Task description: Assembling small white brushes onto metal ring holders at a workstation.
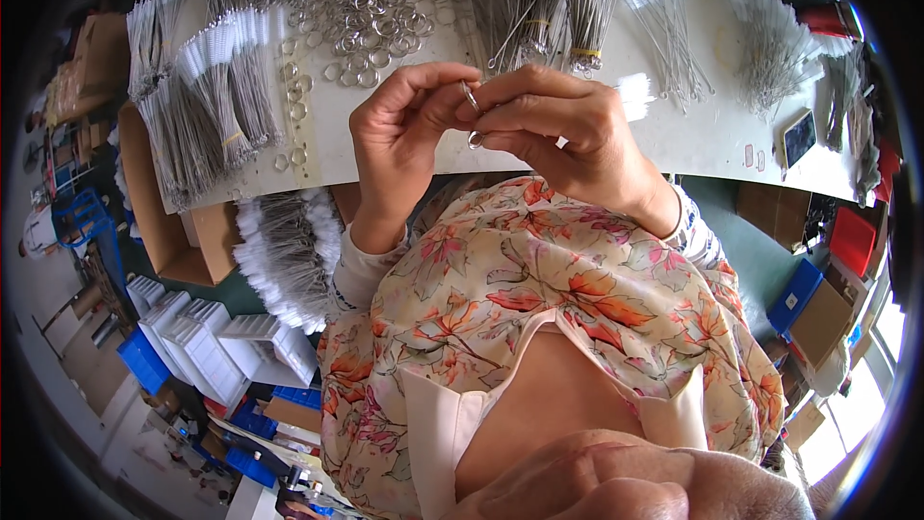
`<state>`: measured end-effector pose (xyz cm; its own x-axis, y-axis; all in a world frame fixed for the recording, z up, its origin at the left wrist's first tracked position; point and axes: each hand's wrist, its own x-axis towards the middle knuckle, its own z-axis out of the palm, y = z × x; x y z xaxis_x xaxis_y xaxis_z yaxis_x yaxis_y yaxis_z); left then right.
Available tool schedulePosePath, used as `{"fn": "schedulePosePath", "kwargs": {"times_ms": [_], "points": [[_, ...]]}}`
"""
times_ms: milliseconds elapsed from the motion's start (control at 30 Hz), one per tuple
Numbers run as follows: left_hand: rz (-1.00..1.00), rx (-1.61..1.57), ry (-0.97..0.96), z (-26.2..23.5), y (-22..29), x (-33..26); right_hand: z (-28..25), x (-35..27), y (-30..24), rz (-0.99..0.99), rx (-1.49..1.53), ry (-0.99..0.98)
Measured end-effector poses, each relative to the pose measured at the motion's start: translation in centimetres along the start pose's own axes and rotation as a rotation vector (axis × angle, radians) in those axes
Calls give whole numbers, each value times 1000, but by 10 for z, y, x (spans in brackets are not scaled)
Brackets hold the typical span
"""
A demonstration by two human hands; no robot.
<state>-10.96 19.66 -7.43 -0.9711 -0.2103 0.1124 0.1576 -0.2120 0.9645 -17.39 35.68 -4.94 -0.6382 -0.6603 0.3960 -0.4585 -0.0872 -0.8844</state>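
Note:
Both hands meet above the near edge of the table. My left hand (399, 125) is closed, its thumb and fingers pinching a small silvery metal ring (470, 94). On the other side of that ring are the fingertips of my right hand (587, 125), also closed in a pinch. A second shiny round metal piece (474, 140) shows at my right thumb tip; whether it is another ring I cannot tell. Beyond my hands lies a heap of loose metal rings (371, 29). White brush bristles (634, 96) show just behind my right hand.
Bundles of wire-stemmed white brushes (226, 67) lie at the left, more bundles (587, 10) at the back, and loose brushes (775, 58) at the right. A phone (798, 138) rests near the right edge. Below the table are a cardboard box (154, 193) and more brushes (289, 255).

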Motion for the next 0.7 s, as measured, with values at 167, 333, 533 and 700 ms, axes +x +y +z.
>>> {"fn": "schedulePosePath", "kwargs": {"times_ms": [167, 333, 533, 700], "points": [[158, 13, -58, 0, 9, -1, 2, 2, -1, -152, -213, 32], [134, 79, -69, -7, 20, 0, 3, 6, 0, -214, -319, -21], [142, 331, -59, -10, 28, -1, 2, 7, 1, -150, -231, -71], [372, 525, 22, -3, 26, 1, -12, 13, -2, 535, 548, -51]]}}
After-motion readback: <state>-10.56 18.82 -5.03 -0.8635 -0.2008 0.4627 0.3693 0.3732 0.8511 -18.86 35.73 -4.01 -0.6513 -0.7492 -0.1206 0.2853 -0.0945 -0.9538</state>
